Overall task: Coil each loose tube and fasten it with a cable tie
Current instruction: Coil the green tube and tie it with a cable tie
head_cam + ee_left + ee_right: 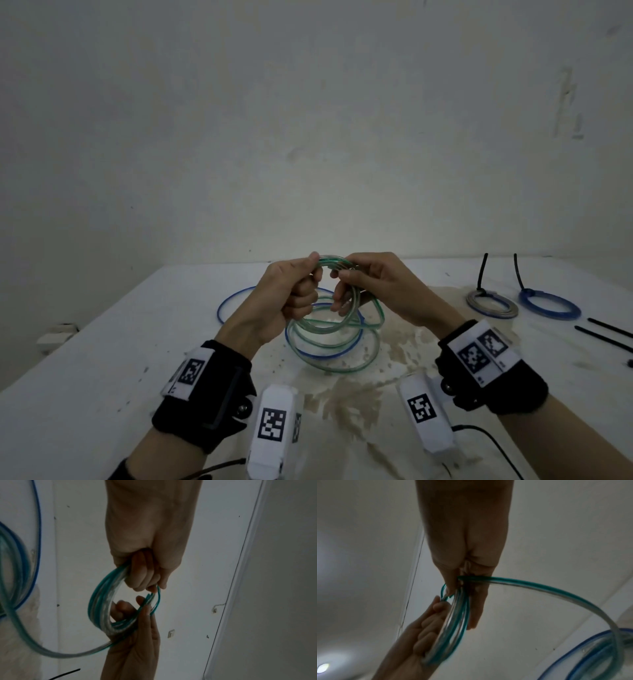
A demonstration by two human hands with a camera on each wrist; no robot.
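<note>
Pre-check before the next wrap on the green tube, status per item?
1. Left hand grips the wound loops of the green tube: ok.
2. Right hand holds the same coil on the other side: ok.
3. Whole tube coiled: not ok, slack still lies in loose loops on the table.
4. Slack free of the blue tube: cannot tell, they overlap on the table.
5. Spare cable ties on the table at the right: ok.
6. Earlier coils tied and out of the way: ok.
</note>
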